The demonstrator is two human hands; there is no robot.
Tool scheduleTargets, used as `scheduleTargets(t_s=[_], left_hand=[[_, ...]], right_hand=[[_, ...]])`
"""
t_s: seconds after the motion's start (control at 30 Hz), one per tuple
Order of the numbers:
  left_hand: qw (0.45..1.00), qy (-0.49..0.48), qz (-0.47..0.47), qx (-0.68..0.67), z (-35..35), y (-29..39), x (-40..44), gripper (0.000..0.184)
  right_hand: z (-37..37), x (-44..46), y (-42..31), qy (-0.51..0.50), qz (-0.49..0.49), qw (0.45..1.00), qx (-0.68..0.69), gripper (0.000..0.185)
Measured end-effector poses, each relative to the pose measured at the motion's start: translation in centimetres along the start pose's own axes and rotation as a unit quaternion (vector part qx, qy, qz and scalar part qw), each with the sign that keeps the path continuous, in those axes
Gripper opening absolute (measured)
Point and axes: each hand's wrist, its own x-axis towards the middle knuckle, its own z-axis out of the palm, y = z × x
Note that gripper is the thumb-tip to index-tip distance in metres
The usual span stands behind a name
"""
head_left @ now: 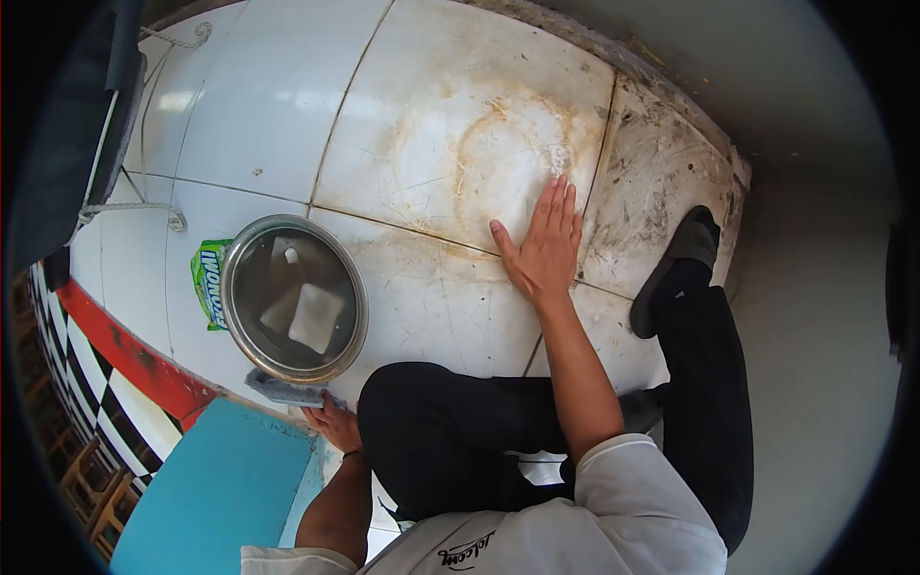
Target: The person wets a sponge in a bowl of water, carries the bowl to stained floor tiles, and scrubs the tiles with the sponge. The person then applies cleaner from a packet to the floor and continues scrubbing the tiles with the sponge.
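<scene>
My right hand [546,244] lies flat on a stained white floor tile [422,125], fingers stretched out and thumb apart, with nothing in it. Beneath the fingertips is a whitish scuffed patch, and brown ring-shaped stains spread beside the hand. Low on the left, my left hand [335,424] has its fingers at the end of a grey cloth [283,390] and seems to grip it; part of that grip is hidden. Just above the cloth stands a round metal basin [360,297] of murky water. Pale sponge-like blocks [315,318] sit in the water.
A green packet [208,285] lies against the basin's left side. A turquoise block [216,484] and a red ledge [134,355] border the left. Dirt darkens the corner tile [652,172] by my sandalled foot [678,273]. A grey wall [805,335] rises at right; white cords [134,206] hang upper left.
</scene>
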Motion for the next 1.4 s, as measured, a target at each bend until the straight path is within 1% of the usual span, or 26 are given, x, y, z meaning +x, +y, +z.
scheduleTargets(t_s=[0.1, 0.17, 0.27, 0.37, 0.43, 0.5, 0.6, 0.63, 0.7, 0.77, 0.87, 0.9, 0.97, 1.03, 1.1, 1.2, 1.23, 1.3, 1.37, 1.4], left_hand=[[1.0, 0.0, -0.007, 0.001, 1.5, -1.3, -1.0, 0.05], [1.0, 0.007, -0.006, -0.003, -0.1, 0.3, 0.1, 0.045], [1.0, 0.01, -0.012, 0.007, -0.5, 0.7, 0.7, 0.044], [1.0, -0.005, -0.016, 0.004, -1.7, 1.7, 1.1, 0.045], [1.0, -0.008, -0.014, 0.016, -1.3, 1.5, 0.9, 0.046], [0.999, -0.006, -0.007, 0.046, 0.4, -0.1, -0.1, 0.047], [0.999, 0.006, 0.007, 0.032, -0.1, 0.1, 0.2, 0.048], [0.999, 0.01, 0.01, 0.029, -0.2, 0.2, 0.4, 0.049], [0.999, 0.021, 0.011, 0.022, -0.5, 0.7, 0.6, 0.049], [0.999, 0.017, 0.009, 0.034, -0.6, 0.8, 0.6, 0.049], [0.999, 0.018, 0.002, 0.028, -0.3, 1.1, 1.2, 0.049], [1.0, 0.01, 0.005, 0.026, -0.6, 0.8, 0.8, 0.05], [0.999, 0.016, 0.003, 0.037, -0.2, 0.6, 0.8, 0.049], [0.999, 0.017, 0.001, 0.038, 0.0, 0.5, 0.5, 0.049], [0.999, 0.019, -0.001, 0.031, -0.1, 0.4, 0.5, 0.05], [0.999, 0.015, 0.01, 0.036, -0.4, 0.3, 0.6, 0.052], [0.999, 0.016, 0.013, 0.04, -0.2, 0.0, 0.7, 0.053], [0.999, 0.019, 0.015, 0.047, 0.4, -0.5, 0.2, 0.054], [0.999, 0.011, 0.011, 0.041, 0.1, -0.3, -0.1, 0.054], [0.999, 0.014, 0.008, 0.035, 0.1, -0.2, 0.3, 0.054]], right_hand=[[-0.2, 8.5, 1.8, 0.031, -0.002, 0.999, -0.04, 0.103], [-0.9, 15.4, 3.3, 0.016, 0.007, 0.999, -0.043, 0.102], [-1.8, 19.0, 3.7, -0.04, 0.037, 0.998, -0.038, 0.101], [-0.6, 13.6, 3.5, -0.003, 0.019, 1.0, 0.007, 0.101], [-0.2, 6.2, 2.5, 0.009, -0.009, 1.0, -0.005, 0.101], [-0.3, 0.1, 1.4, -0.022, -0.003, 1.0, -0.02, 0.102], [-0.7, -0.4, 0.8, -0.046, 0.019, 0.998, -0.043, 0.103], [-0.6, 1.3, 1.2, -0.026, 0.004, 0.999, -0.038, 0.104], [-0.6, 7.5, 2.2, -0.005, 0.009, 0.999, -0.044, 0.104], [-1.1, 14.5, 3.2, -0.007, 0.022, 0.999, -0.033, 0.104], [-1.2, 17.4, 2.9, -0.022, 0.048, 0.998, -0.036, 0.103], [-0.7, 16.3, 3.4, 0.018, 0.025, 0.999, -0.01, 0.1], [-0.4, 12.0, 3.0, 0.021, 0.023, 0.998, 0.048, 0.099], [0.0, 5.1, 2.2, 0.041, -0.01, 0.999, 0.006, 0.099], [0.0, -0.7, 1.0, 0.017, -0.004, 1.0, -0.002, 0.1], [-0.3, -2.2, 0.6, -0.017, 0.005, 1.0, -0.007, 0.102], [-0.3, -1.0, 0.7, -0.005, 0.005, 1.0, -0.013, 0.102], [-0.1, 4.9, 1.5, 0.018, 0.001, 1.0, -0.026, 0.103], [-0.5, 12.8, 2.7, 0.035, 0.011, 0.999, -0.012, 0.103], [-0.8, 16.5, 3.3, 0.02, 0.019, 1.0, -0.014, 0.102]])
